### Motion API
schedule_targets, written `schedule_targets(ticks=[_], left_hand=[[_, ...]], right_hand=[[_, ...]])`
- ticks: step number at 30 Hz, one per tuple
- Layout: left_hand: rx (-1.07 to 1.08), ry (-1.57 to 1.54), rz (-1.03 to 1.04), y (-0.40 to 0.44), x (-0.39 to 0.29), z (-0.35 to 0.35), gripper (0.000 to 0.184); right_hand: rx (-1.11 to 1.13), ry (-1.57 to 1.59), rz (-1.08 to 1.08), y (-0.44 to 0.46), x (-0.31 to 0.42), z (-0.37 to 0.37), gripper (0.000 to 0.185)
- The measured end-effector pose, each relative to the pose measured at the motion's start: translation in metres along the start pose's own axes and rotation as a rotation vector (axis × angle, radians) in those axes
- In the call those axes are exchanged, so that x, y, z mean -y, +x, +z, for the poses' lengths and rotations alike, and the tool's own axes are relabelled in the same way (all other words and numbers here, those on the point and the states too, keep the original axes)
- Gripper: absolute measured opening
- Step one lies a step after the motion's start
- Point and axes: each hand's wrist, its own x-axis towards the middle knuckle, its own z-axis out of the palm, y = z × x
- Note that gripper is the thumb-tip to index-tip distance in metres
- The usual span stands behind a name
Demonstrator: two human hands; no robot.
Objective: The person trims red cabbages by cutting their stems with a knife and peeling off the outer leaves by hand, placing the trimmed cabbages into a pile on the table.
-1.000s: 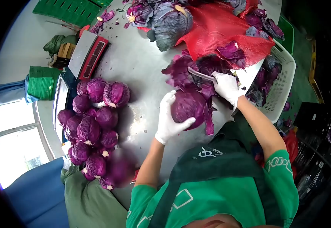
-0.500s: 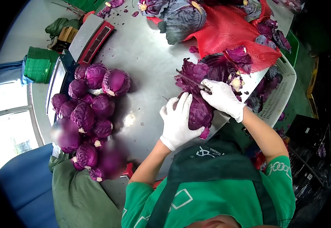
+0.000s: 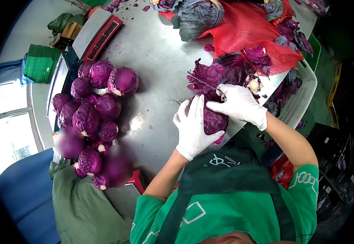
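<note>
A red cabbage (image 3: 215,118) rests on the metal table near my body. My gloved left hand (image 3: 194,129) grips its left side, fingers over the top and thumb along the near edge. In my gloved right hand (image 3: 240,105) is a knife (image 3: 203,82), its thin blade pointing up and left. The right thumb reaches onto the cabbage's upper right part. My fingers hide the handle and part of the cabbage. Loose purple leaves (image 3: 204,73) lie just beyond it, and a pale cut stump (image 3: 253,84) sits by my right hand.
Several red cabbages (image 3: 85,118) are grouped on the table's left. A red mesh bag (image 3: 242,34) and a cabbage with outer leaves (image 3: 197,19) lie at the back. A red-framed scale (image 3: 99,38) stands back left. A white crate (image 3: 303,95) with leaves is off the right edge.
My right thumb has come down and left onto the cabbage, while the knife stays in that hand. My left hand keeps its hold with slight movement. The view has shifted a little.
</note>
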Motion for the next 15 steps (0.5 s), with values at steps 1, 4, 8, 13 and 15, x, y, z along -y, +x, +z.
schedule_targets(ticks=[1,4,8,13,15], left_hand=[[-0.01,-0.038,-0.002,0.0,0.001,0.001,0.115],[-0.037,-0.091,0.009,0.001,0.004,0.005,0.115],[-0.146,-0.05,0.076,-0.009,0.007,0.011,0.102],[-0.183,-0.074,0.02,-0.021,0.013,0.017,0.101],[-0.182,-0.107,-0.001,-0.028,0.016,0.016,0.103]], right_hand=[[-0.093,-0.073,-0.031,-0.001,0.0,0.01,0.051],[-0.049,-0.117,0.02,0.006,0.008,0.007,0.053],[-0.052,-0.271,-0.083,0.015,0.0,0.0,0.032],[-0.277,-0.363,-0.054,0.05,-0.058,0.006,0.026],[-0.417,-0.331,-0.038,0.06,-0.078,0.004,0.023]])
